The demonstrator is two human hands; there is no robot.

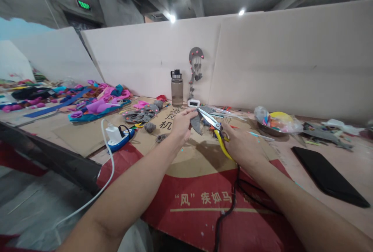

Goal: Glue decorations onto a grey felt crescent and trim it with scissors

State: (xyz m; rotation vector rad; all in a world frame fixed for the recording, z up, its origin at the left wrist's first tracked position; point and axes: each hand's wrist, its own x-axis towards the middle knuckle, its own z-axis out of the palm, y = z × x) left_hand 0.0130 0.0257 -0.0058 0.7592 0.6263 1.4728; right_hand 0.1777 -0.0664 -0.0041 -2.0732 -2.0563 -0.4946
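Note:
My left hand [183, 124] pinches a small grey piece of felt [197, 123] above the cardboard sheet [186, 159] that covers the table. My right hand [241, 145] grips yellow-handled scissors [214, 124]. Their blades are open and reach the grey felt from the right. More grey felt shapes [142, 115] lie on the cardboard to the left of my left hand.
A water bottle [176, 87] stands at the white back wall, a small white timer [193, 103] beside it. A power strip with charger [118, 136] lies left. Colourful fabric scraps [99, 102] pile far left. A metal bowl of scraps [275, 123] and a black pad [326, 174] lie right.

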